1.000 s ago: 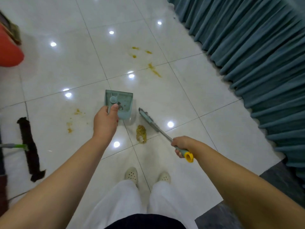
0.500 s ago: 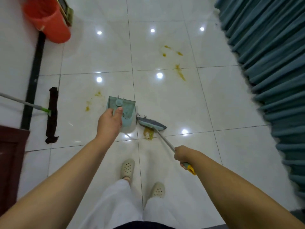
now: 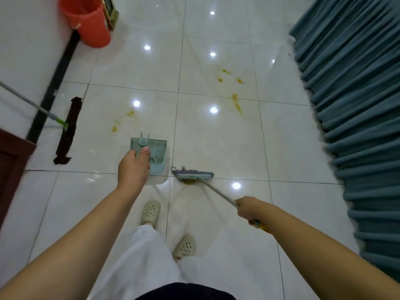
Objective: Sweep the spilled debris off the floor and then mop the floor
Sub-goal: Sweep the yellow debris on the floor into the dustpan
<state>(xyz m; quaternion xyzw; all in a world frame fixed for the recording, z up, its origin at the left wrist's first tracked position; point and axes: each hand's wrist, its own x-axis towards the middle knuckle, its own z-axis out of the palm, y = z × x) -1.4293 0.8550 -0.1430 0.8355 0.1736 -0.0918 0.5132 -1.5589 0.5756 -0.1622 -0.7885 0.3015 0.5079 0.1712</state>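
Note:
My left hand (image 3: 133, 167) grips the handle of a pale green dustpan (image 3: 157, 151) that hangs just above the white tiled floor. My right hand (image 3: 247, 210) holds the metal shaft of a small broom, whose head (image 3: 193, 175) lies flat on the floor right of the pan. A yellow-brown pile of debris (image 3: 188, 181) shows under the near edge of the broom head, mostly hidden by it. Yellow smears (image 3: 237, 103) mark the tile farther ahead on the right. More yellow spots (image 3: 121, 122) lie ahead on the left.
A flat mop with a dark cloth head (image 3: 68, 128) lies at the left by the wall's black skirting. An orange bucket (image 3: 87, 21) stands at the far left. Teal curtains (image 3: 357, 94) hang along the right. My feet in cream clogs (image 3: 150, 212) stand behind the pan.
The broom head has turned from end-on to broadside and now covers most of the debris pile. My view has swung left, bringing the bucket and mop further in.

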